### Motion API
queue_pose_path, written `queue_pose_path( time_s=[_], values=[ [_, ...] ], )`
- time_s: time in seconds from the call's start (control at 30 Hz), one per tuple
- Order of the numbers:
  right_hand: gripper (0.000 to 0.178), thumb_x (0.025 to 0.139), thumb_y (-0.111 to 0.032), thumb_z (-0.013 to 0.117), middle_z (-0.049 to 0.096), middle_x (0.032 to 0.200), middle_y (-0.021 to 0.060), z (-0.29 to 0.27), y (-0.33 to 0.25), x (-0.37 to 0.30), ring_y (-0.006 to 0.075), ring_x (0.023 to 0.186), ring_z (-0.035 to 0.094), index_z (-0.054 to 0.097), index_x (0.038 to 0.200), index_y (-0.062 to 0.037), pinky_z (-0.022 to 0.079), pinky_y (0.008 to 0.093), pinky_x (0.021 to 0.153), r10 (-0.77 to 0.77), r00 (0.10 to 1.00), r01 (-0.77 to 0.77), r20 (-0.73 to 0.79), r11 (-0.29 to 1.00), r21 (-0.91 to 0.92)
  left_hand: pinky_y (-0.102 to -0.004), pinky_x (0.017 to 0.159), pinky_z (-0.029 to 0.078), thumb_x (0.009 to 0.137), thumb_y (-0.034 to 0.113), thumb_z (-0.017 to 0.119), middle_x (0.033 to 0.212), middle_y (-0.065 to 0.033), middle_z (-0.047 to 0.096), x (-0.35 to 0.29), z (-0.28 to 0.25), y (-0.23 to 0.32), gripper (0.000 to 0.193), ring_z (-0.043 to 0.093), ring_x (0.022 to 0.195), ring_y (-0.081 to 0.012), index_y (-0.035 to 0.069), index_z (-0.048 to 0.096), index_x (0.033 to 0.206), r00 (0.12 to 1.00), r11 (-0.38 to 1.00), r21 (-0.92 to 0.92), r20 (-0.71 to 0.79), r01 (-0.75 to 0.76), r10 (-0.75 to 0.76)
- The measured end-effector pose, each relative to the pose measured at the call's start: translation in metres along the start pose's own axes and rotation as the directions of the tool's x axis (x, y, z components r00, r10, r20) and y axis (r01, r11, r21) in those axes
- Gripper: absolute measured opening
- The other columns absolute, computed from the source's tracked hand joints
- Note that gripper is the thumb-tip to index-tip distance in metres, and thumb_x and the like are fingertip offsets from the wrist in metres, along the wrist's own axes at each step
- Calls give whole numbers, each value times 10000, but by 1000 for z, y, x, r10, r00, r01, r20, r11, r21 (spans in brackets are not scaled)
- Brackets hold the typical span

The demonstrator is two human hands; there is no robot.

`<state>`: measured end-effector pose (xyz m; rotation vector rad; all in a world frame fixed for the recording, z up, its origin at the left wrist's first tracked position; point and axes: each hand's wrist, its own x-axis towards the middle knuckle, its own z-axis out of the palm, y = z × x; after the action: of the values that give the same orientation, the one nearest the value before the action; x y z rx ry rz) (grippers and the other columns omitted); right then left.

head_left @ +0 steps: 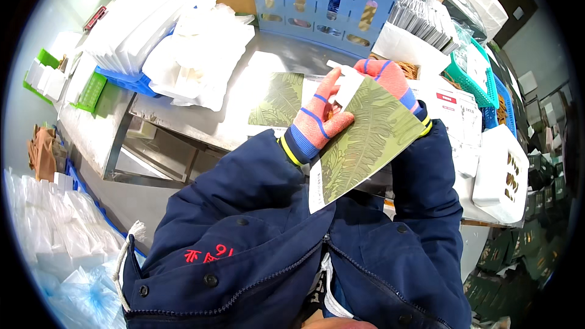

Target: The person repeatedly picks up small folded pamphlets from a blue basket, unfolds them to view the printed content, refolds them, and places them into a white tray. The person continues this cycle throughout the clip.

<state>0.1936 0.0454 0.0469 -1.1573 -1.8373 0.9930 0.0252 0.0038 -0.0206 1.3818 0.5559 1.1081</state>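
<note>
A navy padded jacket (244,225) sits nearest in the head view. Beyond it, the left grip (317,123) pinches a green fern-printed card (372,134) by its upper-left edge; the right grip (389,78) (partly behind the card) I cannot tell. The card tilts above the worktop (170,111), probably so 2 hands reach its white slip (349,88).

green fern-print card (373,140) | held up, slanted | white slip (348,89) | at card's upper-left edge
</note>
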Motion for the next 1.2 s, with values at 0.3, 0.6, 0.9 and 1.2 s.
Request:
queue_pose_path(
  time_s=[0.3,0.6,0.9,1.2],
  values=[
    [236,775,-160,544,538,559,136,20,-30,-25,285,563,569,602,992,-88,453,341,540,-188,982,187,38,898,-399,-357,1016,239,711,689,522,1375,-152,269,-48,-4,10,1086,333,1222,-241,-21,64,1393,985,963,-235,83,-128,151],
    [366,671,-101,702,529,771,97,22,-79,-42,246,642,556,559,1002,-44,459,310,574,-434,897,440,81,864,-244,-373,1044,173,613,643,652,1406,-161,192,-65,-9,31,1184,217,1297,-266,-21,45,1382,921,944,-301,312,-137,233],
    [188,735,-133,630,595,693,138,35,-59,-28,306,640,596,547,890,-68,474,336,574,-276,960,278,51,909,-309,-323,949,341,750,335,642,1230,-76,449,-69,8,51,753,444,1114,-170,22,262,1319,973,836,-499,97,228,-207],
    [333,852,-308,525,600,893,53,11,-19,28,101,805,550,555,1046,-39,454,248,714,-165,970,88,179,923,375,-285,806,445,862,158,570,1046,-71,588,-6,1,33,359,540,933,-124,-17,489,1164,991,991,-110,-103,71,-83]
  ],
)
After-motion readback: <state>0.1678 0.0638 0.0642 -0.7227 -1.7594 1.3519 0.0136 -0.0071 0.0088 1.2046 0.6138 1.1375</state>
